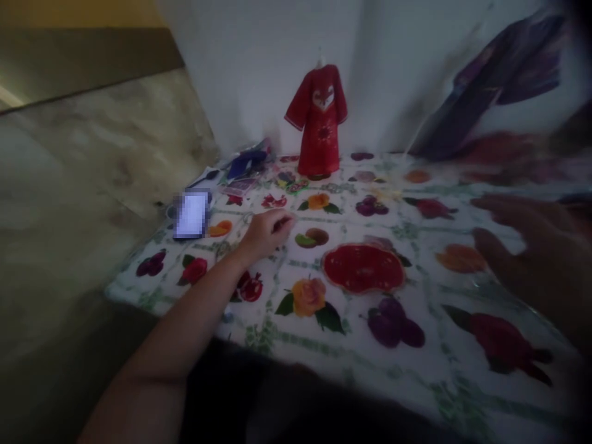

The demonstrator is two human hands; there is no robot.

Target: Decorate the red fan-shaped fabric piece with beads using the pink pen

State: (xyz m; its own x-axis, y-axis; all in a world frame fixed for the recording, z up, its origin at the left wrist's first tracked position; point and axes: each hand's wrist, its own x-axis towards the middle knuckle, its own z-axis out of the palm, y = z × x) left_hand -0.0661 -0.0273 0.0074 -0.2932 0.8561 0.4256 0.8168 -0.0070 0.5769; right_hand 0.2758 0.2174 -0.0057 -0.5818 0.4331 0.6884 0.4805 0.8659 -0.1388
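Note:
My left hand rests on the fruit-patterned tablecloth, its fingers curled loosely inward; nothing shows in them. To its right lies a flat red piece with a wavy, light-edged outline. My right hand is over the right side of the table, dim and a little blurred, thumb and fingers apart and holding nothing that I can see. Behind them, a small red robe with a white-and-gold chest motif stands upright on a stand.
A phone with a lit screen lies at the table's left edge. Near the wall are dark blue packets and small colourful bits. Dark purple cloth rises at the back right. A mottled surface borders the left.

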